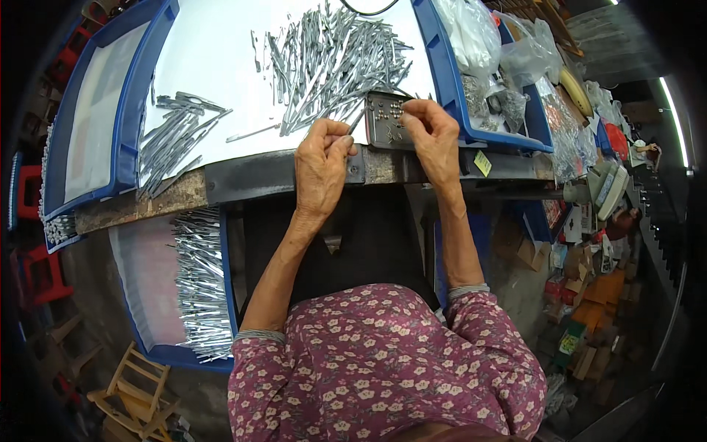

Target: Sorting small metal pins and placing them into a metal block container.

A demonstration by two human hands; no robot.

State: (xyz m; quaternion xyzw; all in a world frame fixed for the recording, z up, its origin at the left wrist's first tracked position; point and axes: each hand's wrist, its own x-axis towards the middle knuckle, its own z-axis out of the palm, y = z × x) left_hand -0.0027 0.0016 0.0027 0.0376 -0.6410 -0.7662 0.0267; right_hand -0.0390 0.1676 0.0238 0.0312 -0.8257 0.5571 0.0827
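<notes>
My left hand is closed in a pinch round a slim metal strip, whose end points up and away toward a small dark tray. Small shiny round metal parts lie in that tray. Over its right side, my right hand has thumb and forefinger pressed together; what they hold, if anything, is too small to make out. Beyond both hands a large heap of thin metal strips covers the white table top. A smaller heap of strips sits at the left near edge.
A blue tray stands at the left. On the right, a blue bin holds plastic bags and small metal parts. Below the table's left edge, another blue tray contains many strips. A wooden stool stands on the floor.
</notes>
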